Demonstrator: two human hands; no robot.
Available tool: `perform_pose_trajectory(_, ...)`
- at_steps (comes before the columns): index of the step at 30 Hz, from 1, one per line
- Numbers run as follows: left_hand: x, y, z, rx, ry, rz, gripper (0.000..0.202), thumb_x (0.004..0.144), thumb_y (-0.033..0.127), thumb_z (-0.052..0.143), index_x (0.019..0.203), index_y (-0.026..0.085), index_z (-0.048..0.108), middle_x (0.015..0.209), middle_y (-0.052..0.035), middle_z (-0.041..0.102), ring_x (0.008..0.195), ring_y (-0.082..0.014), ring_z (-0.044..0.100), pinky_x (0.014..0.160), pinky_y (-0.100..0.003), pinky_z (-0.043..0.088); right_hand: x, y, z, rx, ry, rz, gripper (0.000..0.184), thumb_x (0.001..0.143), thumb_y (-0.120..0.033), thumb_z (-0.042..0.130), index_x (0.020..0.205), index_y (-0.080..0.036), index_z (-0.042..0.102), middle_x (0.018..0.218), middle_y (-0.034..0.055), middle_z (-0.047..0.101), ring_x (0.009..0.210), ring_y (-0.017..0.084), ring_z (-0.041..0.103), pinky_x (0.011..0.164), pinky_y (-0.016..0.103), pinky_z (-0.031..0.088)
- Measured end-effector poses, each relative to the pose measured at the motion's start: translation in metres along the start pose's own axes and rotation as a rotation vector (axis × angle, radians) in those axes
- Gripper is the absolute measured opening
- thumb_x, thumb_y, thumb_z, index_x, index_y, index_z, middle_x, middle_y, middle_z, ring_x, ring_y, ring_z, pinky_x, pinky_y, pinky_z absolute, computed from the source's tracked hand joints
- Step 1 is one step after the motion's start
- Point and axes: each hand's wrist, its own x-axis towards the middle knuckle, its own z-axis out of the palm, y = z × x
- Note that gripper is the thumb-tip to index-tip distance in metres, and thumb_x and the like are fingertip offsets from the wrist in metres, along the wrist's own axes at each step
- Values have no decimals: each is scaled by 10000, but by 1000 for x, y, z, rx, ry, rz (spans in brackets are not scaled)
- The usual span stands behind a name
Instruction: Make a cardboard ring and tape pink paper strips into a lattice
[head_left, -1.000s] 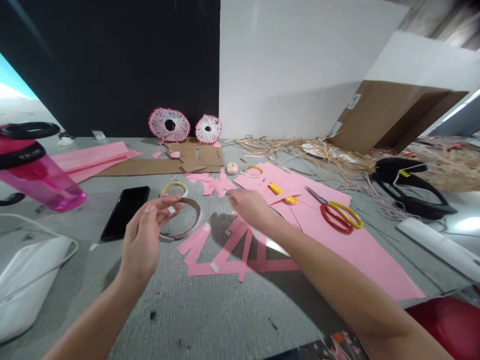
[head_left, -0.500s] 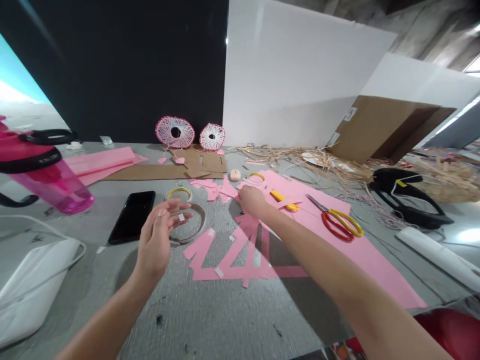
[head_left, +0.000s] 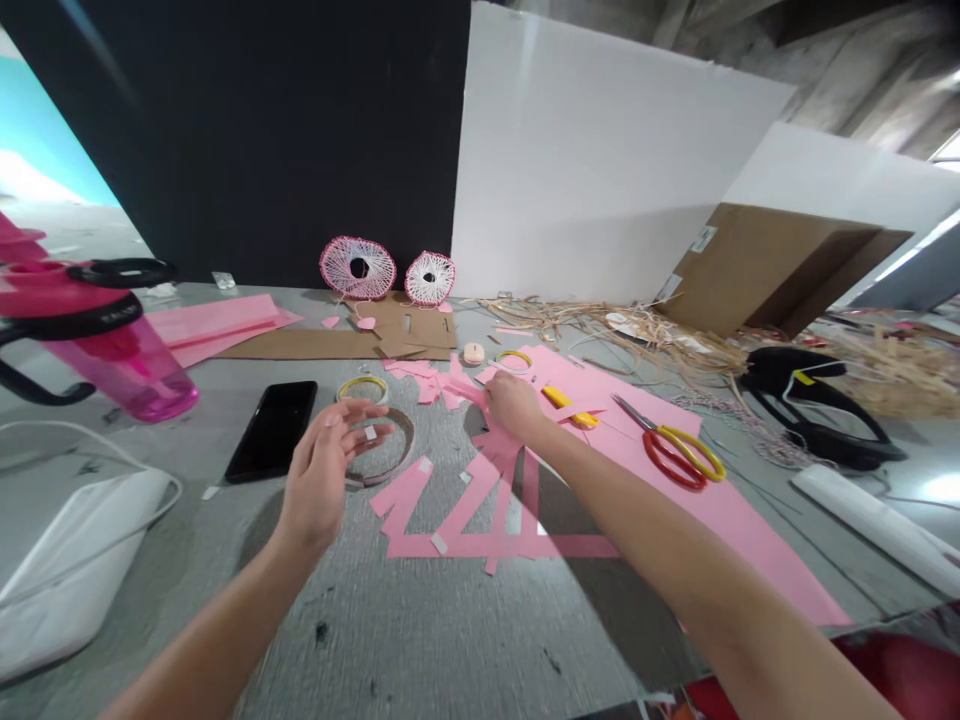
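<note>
My left hand (head_left: 330, 465) hovers above the table with its fingers spread, and a small white bit of tape sticks to a fingertip. Just beyond it lies a brown cardboard ring (head_left: 384, 458). My right hand (head_left: 511, 404) reaches forward and rests among small pink paper scraps (head_left: 439, 381), its fingers curled down onto them; what they pinch is hidden. Pink paper strips (head_left: 465, 510) taped into a zigzag lie between my arms. A yellow utility knife (head_left: 568, 404) sits just right of my right hand.
Red-and-yellow scissors (head_left: 679, 450) lie on a large pink sheet (head_left: 720, 510). A black phone (head_left: 273, 428), a tape roll (head_left: 361, 388), a pink bottle (head_left: 105, 345), a white bag (head_left: 71, 560), two woven hoops (head_left: 358, 268), cardboard, straw and a black glue gun (head_left: 814, 405) surround the work.
My right hand moved forward from above the zigzag strips to the pink scraps and settled there. My left hand stayed open near the cardboard ring. The view tilted up slightly.
</note>
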Motion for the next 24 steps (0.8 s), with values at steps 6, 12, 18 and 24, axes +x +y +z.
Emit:
perform_pose_trajectory(6, 2, 2, 0, -165, -17, -138, 331, 898, 433, 532, 1051, 160, 639, 1105, -143, 733, 954, -266, 722, 832, -409, 558, -25, -22, -26, 322, 98, -38, 310, 975, -177, 356, 1077, -129, 645, 987, 109, 752, 817, 161, 700, 730, 251, 523)
perform_pose_trajectory(12, -6, 2, 7, -219, -136, -141, 373, 830, 486, 688, 1029, 171, 660, 1182, -141, 713, 1067, -286, 690, 882, -403, 560, -84, -78, -15, 1112, -107, -180, 106, 849, -188, 507, 811, -174, 605, 684, 10, 712, 498, 97, 580, 491, 198, 463)
perform_pose_trajectory(18, -11, 10, 11, -153, -153, -164, 351, 809, 391, 746, 1070, 162, 691, 1254, -139, 691, 1033, -257, 702, 842, -349, 576, -91, -90, -2, 1008, -29, -313, 165, 850, -132, 515, 777, -165, 660, 682, 2, 706, 542, 101, 578, 524, 206, 440)
perform_pose_trajectory(24, -14, 3, 8, -140, -185, -171, 216, 849, 345, 648, 976, 180, 706, 1234, -105, 706, 1059, -272, 693, 916, -412, 568, -74, -68, -4, 448, 441, -732, 151, 974, -162, 535, 936, -158, 681, 944, 90, 714, 900, 175, 648, 813, 297, 496)
